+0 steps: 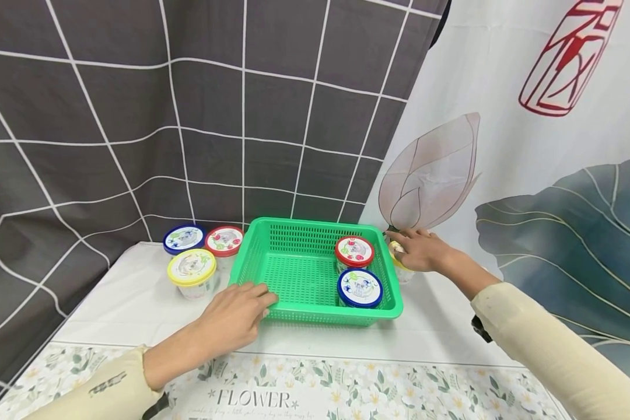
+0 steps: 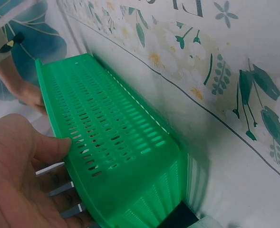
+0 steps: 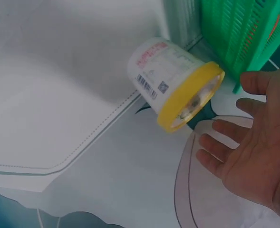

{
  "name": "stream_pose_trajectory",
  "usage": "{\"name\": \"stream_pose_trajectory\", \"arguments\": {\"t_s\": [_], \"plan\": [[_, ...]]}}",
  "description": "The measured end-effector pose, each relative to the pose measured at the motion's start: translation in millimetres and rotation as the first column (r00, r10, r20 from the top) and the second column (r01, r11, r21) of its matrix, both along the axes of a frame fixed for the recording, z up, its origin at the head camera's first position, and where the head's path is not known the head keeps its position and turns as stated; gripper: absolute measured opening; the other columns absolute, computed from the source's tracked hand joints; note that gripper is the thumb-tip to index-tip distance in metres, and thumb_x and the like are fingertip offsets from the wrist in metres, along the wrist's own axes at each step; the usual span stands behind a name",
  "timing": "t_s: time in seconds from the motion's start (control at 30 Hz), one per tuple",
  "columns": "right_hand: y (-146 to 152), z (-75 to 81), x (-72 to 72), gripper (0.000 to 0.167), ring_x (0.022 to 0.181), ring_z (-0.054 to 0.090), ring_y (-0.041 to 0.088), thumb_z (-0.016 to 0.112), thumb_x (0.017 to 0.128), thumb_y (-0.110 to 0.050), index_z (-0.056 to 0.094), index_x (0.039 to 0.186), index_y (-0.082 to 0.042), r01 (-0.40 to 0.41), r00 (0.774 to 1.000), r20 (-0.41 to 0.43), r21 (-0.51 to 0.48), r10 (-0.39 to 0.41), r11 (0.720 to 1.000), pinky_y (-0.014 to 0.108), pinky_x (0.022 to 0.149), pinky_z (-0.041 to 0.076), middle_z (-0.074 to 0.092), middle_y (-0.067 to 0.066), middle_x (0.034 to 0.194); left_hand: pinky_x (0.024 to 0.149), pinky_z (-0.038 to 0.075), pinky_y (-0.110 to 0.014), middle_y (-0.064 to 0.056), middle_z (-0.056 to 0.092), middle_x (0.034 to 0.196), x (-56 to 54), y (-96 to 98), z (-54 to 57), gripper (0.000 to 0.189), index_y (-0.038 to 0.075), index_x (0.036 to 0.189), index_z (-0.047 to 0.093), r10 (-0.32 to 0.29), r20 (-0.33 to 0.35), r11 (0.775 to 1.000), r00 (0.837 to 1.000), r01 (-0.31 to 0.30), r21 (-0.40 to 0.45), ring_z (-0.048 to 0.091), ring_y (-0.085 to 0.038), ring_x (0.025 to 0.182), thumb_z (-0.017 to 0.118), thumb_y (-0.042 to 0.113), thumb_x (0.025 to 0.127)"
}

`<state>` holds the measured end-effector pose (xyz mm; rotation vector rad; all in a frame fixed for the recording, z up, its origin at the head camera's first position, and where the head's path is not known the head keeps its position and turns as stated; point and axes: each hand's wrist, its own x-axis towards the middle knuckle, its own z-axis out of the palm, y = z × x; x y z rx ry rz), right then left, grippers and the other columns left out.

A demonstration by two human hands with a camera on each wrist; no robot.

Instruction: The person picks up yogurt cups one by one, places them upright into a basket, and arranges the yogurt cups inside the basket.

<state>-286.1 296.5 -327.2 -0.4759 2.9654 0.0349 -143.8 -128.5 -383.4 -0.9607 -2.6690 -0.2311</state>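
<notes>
While green basket [image 1: 315, 310] is pinched at rim by left hand [image 1: 236, 315], right hand [image 1: 422, 251] is spread beside yellow-lidded tub [image 3: 175, 85], just outside basket; probably stiff, slick, light, contents unseen; best gripped below lid.

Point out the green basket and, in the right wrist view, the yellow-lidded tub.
Green basket [image 1: 315, 311], head view: front rim.
Yellow-lidded tub [image 3: 171, 78], right wrist view: printed side wall.
</notes>
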Motion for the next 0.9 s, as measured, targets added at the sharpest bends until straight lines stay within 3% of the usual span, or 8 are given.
{"name": "stream_pose_trajectory", "arguments": {"t_s": [0.27, 0.57, 0.9], "plan": [[7.1, -7.6, -1.8, 0.061, 0.156, 0.039, 0.067, 0.05, 0.114, -0.035, 0.048, 0.17, -0.009, -0.025, 1.0, 0.002, -0.003, 0.025, 1.0, 0.084, 0.123, 0.038, 0.045, 0.035, 0.171, 0.075, 0.054, -0.035, 0.003, 0.07, 0.102, 0.5, -0.2, 1.6, 0.02, 0.014, 0.121, 0.078, -0.003, 0.011, 1.0, 1.0, 0.003, 0.0, 0.062, -0.017, 0.089, 0.076, 0.01, 0.102], [10.7, -21.5, -4.3, 0.069, 0.152, 0.044, 0.065, 0.052, 0.11, -0.037, 0.044, 0.172, -0.009, 0.0, 1.0, 0.019, 0.004, 0.0, 1.0, 0.081, 0.122, 0.042, 0.045, 0.035, 0.171, 0.074, 0.054, -0.034, 0.003, 0.07, 0.101, -0.3, 1.2, 1.3, 0.018, 0.015, 0.119, 0.078, -0.009, 0.006, 1.0, 1.0, 0.009, -0.008, 0.062, -0.017, 0.087, 0.076, 0.01, 0.102], [9.3, -25.4, -6.4, 0.069, 0.154, 0.039, 0.068, 0.049, 0.11, -0.036, 0.042, 0.173, -0.009, 0.022, 0.999, 0.042, -0.025, -0.021, 0.999, 0.085, 0.12, 0.041, 0.037, 0.037, 0.175, 0.072, 0.052, -0.033, 0.003, 0.07, 0.1, -1.2, 0.9, 1.7, 0.019, 0.015, 0.119, 0.078, -0.01, 0.01, 1.0, 1.0, 0.01, -0.003, 0.061, -0.016, 0.086, 0.076, 0.01, 0.101]]}}
